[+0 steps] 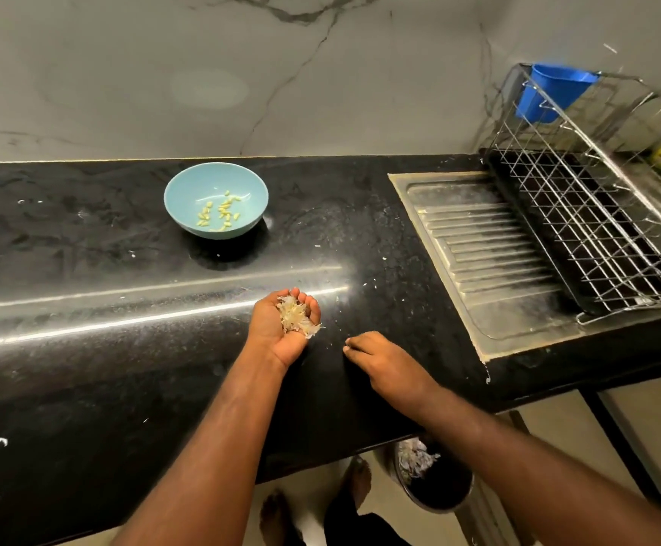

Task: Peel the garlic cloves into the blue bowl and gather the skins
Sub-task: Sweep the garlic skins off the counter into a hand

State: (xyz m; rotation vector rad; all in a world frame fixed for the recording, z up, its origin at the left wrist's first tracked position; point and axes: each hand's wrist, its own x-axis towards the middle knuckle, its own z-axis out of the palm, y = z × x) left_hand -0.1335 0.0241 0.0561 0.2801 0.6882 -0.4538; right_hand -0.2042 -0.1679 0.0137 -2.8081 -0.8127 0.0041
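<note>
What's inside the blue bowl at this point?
The blue bowl holds a scatter of peeled garlic cloves, pale yellow, loose on its bottom. Nothing else shows among them. The near rim hides a strip of the inner wall.

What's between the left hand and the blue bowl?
Head view: only bare black counter, with a few tiny pale flecks. The left hand cups garlic skins; nothing stands between it and the blue bowl.
</note>
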